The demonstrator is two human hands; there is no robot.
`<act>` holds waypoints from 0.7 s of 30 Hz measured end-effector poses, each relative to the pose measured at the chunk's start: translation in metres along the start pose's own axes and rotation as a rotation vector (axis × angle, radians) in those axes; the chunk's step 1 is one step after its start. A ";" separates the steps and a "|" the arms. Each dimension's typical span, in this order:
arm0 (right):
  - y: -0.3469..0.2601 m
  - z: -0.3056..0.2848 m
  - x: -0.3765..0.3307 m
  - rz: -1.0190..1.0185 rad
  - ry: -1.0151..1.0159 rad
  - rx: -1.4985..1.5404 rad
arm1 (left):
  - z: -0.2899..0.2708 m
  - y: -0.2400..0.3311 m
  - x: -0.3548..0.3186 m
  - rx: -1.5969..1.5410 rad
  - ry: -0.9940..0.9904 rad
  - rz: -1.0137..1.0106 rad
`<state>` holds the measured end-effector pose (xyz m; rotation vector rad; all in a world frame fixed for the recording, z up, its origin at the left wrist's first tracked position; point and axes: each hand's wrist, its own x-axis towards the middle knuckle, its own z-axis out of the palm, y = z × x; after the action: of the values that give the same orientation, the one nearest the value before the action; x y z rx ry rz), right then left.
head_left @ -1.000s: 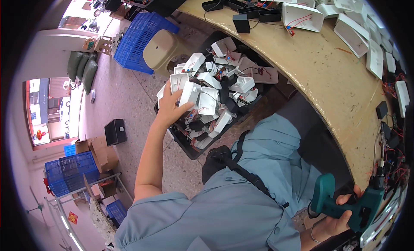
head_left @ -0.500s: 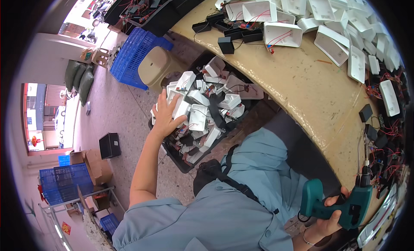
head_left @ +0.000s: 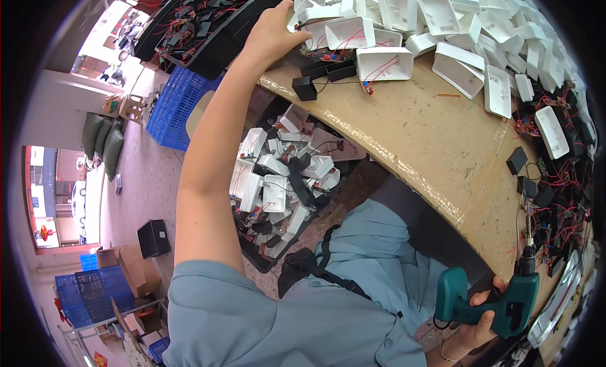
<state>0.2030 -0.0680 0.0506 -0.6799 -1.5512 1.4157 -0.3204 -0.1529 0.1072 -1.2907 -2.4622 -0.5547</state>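
My left hand reaches to the far left end of the table, its thumb and fingers spread at the edge of the white plastic cases. Its fingertips are close to the nearest case; whether they touch it I cannot tell. In my right hand is a dark green cordless drill, held at the lower right with its long thin bit pointing away from me. Black plastic boxes with wires lie just right of my left wrist. Open white cases, some with red wires inside, are piled along the far side.
A black crate filled with white cases and wired parts stands below the table edge. Black boxes with red wires heap up at the right. Beyond my left arm are a blue basket and a black bin of wired parts.
My left hand has left the crate of white cases and moved up and away to the table's far left end. My right hand still holds the drill in nearly the same place.
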 end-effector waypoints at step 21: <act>0.002 0.000 0.001 0.015 0.027 -0.047 | 0.059 -0.056 0.025 -0.103 0.197 0.020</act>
<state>0.2024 -0.0673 0.0491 -0.7376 -1.5648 1.3797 -0.3858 -0.1366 0.0552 -1.2331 -2.2840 -0.7728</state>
